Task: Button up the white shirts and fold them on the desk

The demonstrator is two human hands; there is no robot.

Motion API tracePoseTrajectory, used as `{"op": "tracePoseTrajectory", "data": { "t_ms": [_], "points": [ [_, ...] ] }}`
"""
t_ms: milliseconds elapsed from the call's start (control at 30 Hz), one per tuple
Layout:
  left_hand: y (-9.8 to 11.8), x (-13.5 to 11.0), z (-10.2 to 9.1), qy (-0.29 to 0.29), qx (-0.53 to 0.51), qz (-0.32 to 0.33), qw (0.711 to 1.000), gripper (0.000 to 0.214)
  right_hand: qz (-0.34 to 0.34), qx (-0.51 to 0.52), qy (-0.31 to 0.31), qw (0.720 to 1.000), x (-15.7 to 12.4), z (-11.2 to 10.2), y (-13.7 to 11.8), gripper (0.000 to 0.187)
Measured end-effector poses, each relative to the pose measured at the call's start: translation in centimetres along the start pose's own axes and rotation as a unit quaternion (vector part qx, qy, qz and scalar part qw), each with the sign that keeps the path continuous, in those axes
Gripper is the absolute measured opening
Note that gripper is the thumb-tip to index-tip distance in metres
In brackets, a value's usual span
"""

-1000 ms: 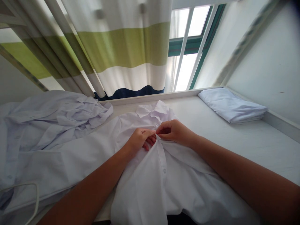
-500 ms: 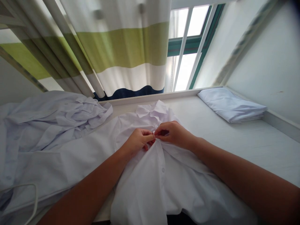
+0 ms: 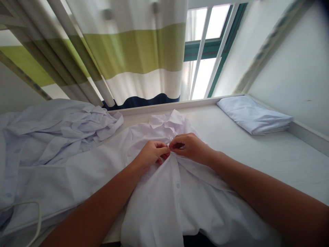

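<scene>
A white button-up shirt (image 3: pixel 151 206) lies spread in front of me, its collar (image 3: pixel 167 120) pointing away toward the window and its lower part hanging over the near edge. My left hand (image 3: pixel 155 152) pinches the front placket a little below the collar. Meeting it fingertip to fingertip, my right hand (image 3: pixel 189 145) grips the same strip of cloth from the other side. Whatever button sits between the fingertips is hidden. One button (image 3: pixel 171 138) shows just above the hands, another (image 3: pixel 178 186) lower down the front.
Crumpled white shirts (image 3: pixel 64 130) are heaped at the left. A folded white shirt (image 3: pixel 254 115) rests in the far right corner of the white tabletop (image 3: pixel 269 161), which has a raised rim. A white cable (image 3: pixel 39 216) loops at lower left. Behind hangs a striped curtain (image 3: pixel 136 51) beside a barred window.
Almost nothing differs. Both hands keep their pinch at the same spot on the placket, with only a tiny shift of fingers and cloth.
</scene>
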State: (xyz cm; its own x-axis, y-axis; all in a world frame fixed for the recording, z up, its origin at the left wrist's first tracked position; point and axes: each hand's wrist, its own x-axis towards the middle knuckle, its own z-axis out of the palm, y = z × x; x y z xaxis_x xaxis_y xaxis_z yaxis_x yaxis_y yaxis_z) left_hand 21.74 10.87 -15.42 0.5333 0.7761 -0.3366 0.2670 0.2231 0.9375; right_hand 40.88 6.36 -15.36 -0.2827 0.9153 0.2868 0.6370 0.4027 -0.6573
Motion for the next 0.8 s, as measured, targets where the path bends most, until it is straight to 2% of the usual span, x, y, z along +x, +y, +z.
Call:
{"op": "tracePoseTrajectory", "data": {
  "t_ms": [200,400,567,800],
  "points": [
    [0.06,-0.12,0.03,-0.001,0.004,0.003,1.000,0.015,0.002,0.006,0.003,1.000,-0.04,0.11,-0.08,0.010],
    [0.19,-0.21,0.16,0.005,0.006,0.006,1.000,0.012,0.045,0.030,0.011,0.998,0.04,0.08,-0.25,0.008],
    [0.03,-0.20,0.26,0.007,-0.004,0.017,1.000,0.015,0.080,0.079,-0.006,0.994,0.12,-0.11,-0.10,0.013],
    [-0.31,-0.17,0.33,0.009,0.004,0.045,0.999,0.018,0.103,0.128,-0.017,0.986,0.25,-0.01,0.24,0.015]
  ]
}}
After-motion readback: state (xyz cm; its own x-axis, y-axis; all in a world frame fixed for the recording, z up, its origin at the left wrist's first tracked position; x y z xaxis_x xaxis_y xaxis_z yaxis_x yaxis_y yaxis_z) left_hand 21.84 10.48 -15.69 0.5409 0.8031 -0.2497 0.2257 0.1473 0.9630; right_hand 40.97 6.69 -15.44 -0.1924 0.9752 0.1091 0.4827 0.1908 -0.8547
